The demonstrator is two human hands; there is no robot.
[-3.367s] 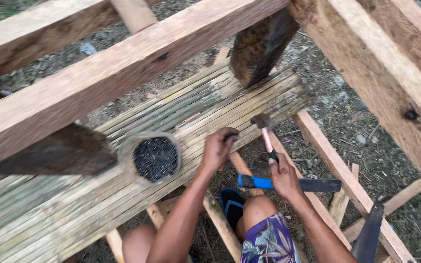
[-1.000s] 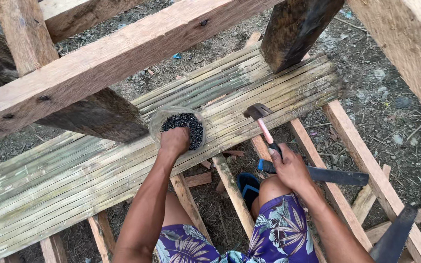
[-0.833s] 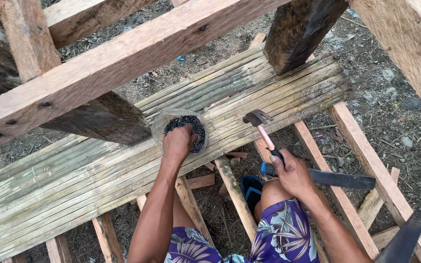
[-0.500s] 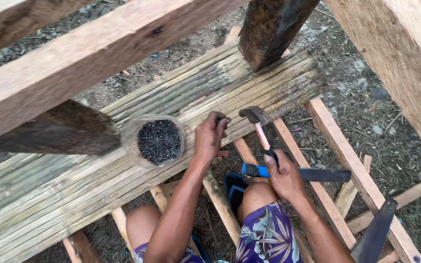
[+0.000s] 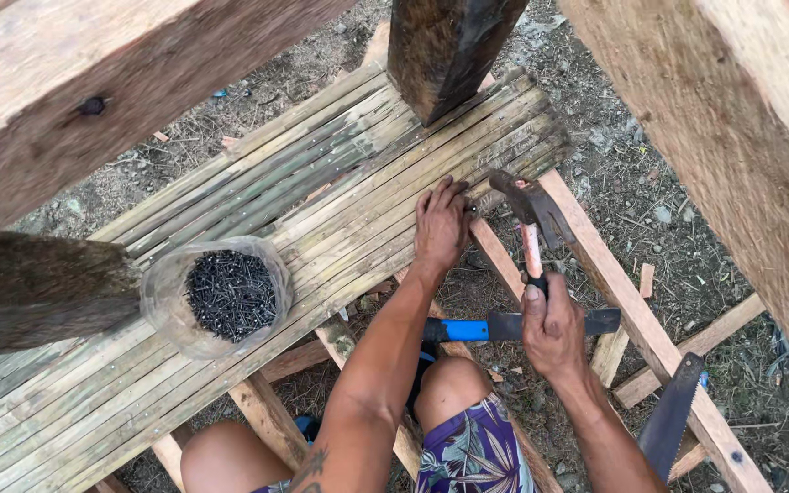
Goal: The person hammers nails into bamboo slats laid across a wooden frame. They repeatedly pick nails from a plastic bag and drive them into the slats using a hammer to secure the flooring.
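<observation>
Bamboo slats (image 5: pixel 120 402) run side by side as a flat platform across the left and middle of the view, laid over pale wooden joists (image 5: pixel 267 415) above bare ground; a dark round post (image 5: pixel 29 288) crosses over them at the far left. Just right of that post a clear plastic container (image 5: pixel 162 315) sits on the slats, filled with small black nails (image 5: pixel 230 294). Further right the left hand (image 5: pixel 440 224) lies palm down on the slats near their right-hand end, fingers spread and pressed to the bamboo, fingertips close to the hammer head; whether it pinches a nail I cannot tell. Right of it, the right hand (image 5: pixel 552 329) is clenched round the pale handle of a hammer (image 5: pixel 531 215), its rusty head raised just beside the left fingers. Beneath that fist a blue-handled blade (image 5: pixel 504 326) rests across the joists, and a handsaw (image 5: pixel 670 415) leans at the lower right
</observation>
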